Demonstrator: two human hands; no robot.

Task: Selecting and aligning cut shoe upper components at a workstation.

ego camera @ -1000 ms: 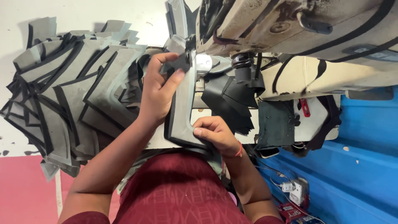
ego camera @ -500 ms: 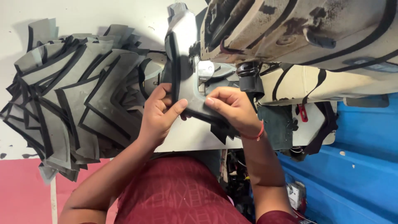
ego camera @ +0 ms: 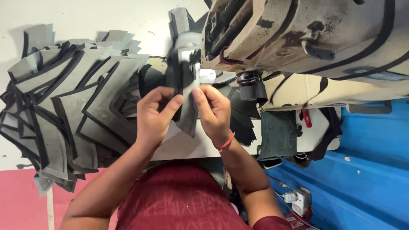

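Both hands pinched the grey black-edged cut fabric panel (ego camera: 187, 113): left hand (ego camera: 154, 116) and right hand (ego camera: 213, 111) either side, grips closed. Panel's long axis ran straight away toward the worn cream sewing machine's (ego camera: 306, 38) presser foot, over the white worktop (ego camera: 106, 17).

At the centre of the frame, the left hand (ego camera: 155, 113) and right hand (ego camera: 214, 111) pinch a grey, black-edged cut fabric piece (ego camera: 186, 91) under a worn cream sewing machine (ego camera: 306, 47) at upper right. A fanned stack of similar grey pieces (ego camera: 64, 115) covers the white tabletop (ego camera: 106, 17) at left.
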